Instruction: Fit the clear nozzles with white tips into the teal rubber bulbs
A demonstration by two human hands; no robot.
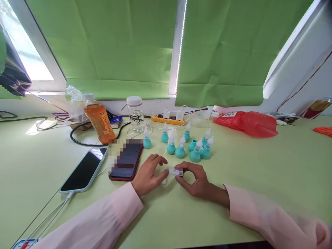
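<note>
My right hand (195,178) pinches a small clear plastic tube piece (176,172) between thumb and fingertips, just above the table. At its left end is my left hand (151,174), thumb and fingers apart; whether the thumb touches the piece I cannot tell. A small white piece (164,181) lies under the left thumb, partly hidden. Beyond the hands stand several teal squeeze bulbs with clear pointed nozzles, among them a front bulb (195,155) and a left one (147,142). One teal bulb (192,145) shows an open neck without a nozzle.
Two phones, one black-screened (84,170) and one red-cased (127,160), lie left of my hands. Behind are an orange drink bottle (100,119), a clear lidded bottle (136,117), a yellow power strip (158,119) with cables, and a red plastic bag (249,123).
</note>
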